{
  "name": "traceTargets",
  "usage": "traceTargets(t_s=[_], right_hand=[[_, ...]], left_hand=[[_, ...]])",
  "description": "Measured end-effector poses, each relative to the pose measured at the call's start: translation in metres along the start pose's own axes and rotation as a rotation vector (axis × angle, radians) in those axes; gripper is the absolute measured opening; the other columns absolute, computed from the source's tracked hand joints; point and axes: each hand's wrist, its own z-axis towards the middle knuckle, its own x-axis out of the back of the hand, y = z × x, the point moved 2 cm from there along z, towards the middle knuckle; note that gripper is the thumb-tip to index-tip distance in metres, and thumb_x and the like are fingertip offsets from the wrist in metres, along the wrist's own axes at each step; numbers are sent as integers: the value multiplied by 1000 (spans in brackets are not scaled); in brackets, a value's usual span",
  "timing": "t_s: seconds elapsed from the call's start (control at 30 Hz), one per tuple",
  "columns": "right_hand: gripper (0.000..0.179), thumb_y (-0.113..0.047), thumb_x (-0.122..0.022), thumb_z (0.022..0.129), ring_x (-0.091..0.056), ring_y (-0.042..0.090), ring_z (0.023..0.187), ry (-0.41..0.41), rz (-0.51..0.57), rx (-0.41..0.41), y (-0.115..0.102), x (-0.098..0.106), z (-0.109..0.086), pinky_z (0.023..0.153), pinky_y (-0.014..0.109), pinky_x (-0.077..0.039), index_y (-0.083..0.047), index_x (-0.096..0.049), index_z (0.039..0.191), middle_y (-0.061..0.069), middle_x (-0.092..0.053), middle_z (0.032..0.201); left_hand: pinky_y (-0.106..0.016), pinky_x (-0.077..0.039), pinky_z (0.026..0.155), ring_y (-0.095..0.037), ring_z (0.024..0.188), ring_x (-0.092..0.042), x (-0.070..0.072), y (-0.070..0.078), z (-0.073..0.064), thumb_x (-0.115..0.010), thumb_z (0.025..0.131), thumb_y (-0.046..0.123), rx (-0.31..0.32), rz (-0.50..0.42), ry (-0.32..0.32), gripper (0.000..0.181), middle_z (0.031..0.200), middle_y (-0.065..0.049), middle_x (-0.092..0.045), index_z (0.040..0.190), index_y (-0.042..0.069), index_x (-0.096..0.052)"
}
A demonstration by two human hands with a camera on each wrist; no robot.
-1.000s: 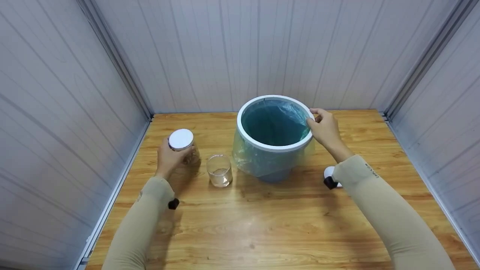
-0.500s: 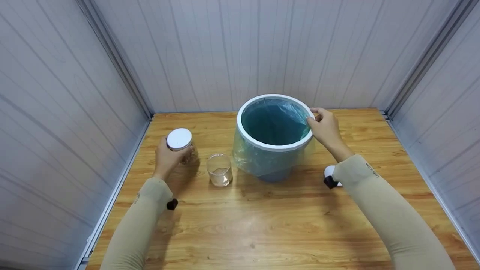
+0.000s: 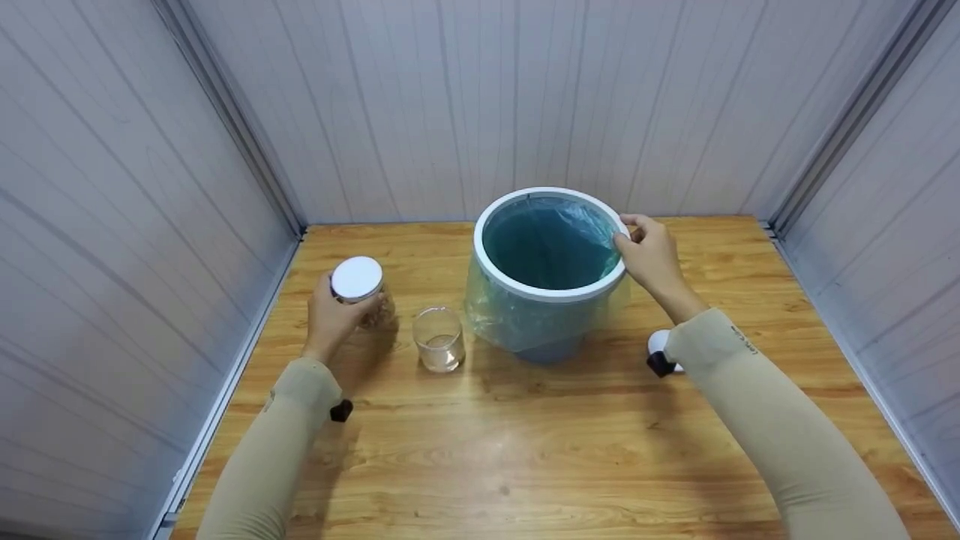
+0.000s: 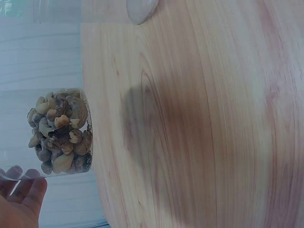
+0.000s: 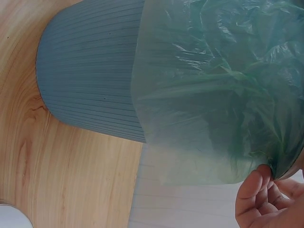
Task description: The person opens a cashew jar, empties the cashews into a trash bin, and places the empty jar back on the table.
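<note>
My left hand (image 3: pixel 328 319) grips a clear jar with a white lid (image 3: pixel 357 277). In the left wrist view, curved tan and grey pieces like cashew nuts (image 4: pixel 61 133) fill part of it; its base looks raised off the table. At the centre stands a blue ribbed trash can (image 5: pixel 90 71) with a white rim (image 3: pixel 551 295). A thin green plastic bag (image 3: pixel 510 322) lines it and hangs over the outside. The can's right rim is pinched between the thumb and fingers of my right hand (image 3: pixel 652 255), at the bag's edge.
Between jar and can, a clear glass beaker (image 3: pixel 439 341) holds a little clear liquid. A white round object (image 3: pixel 658 343) lies under my right wrist, partly hidden by the sleeve. Pale panel walls (image 3: pixel 465 105) enclose the wooden table (image 3: pixel 480 450) at the back and sides.
My left hand has shifted slightly to the left along with the jar. The right hand keeps its pinch on the can's rim, and can and beaker have stayed put.
</note>
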Motion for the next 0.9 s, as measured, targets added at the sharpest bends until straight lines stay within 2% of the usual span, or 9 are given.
traceTargets(t_s=[0.3,0.53,0.9], right_hand=[[43,-12,-60,103,-51,17,75,9,-8,11,0,1,0,60,19,-41,6,-66,142,7,-57,84],[42,-12,-60,104,-52,18,76,3,1,7,1,0,1,60,18,-42,6,-66,142,8,-57,85],[43,-12,-60,105,-51,19,76,2,-2,-5,0,2,0,59,18,-41,4,-66,144,9,-56,88]], left_hand=[[-57,-45,123,-39,148,-54,2,6,-1,-94,87,30,-36,24,0,89,157,-22,-55,157,3,-46],[-57,-44,123,-40,148,-54,4,11,-3,-94,87,33,-19,23,2,91,158,-22,-55,158,3,-46],[-58,-44,123,-40,147,-55,5,22,-1,-93,88,28,-52,9,22,88,156,-24,-57,157,-1,-46]])
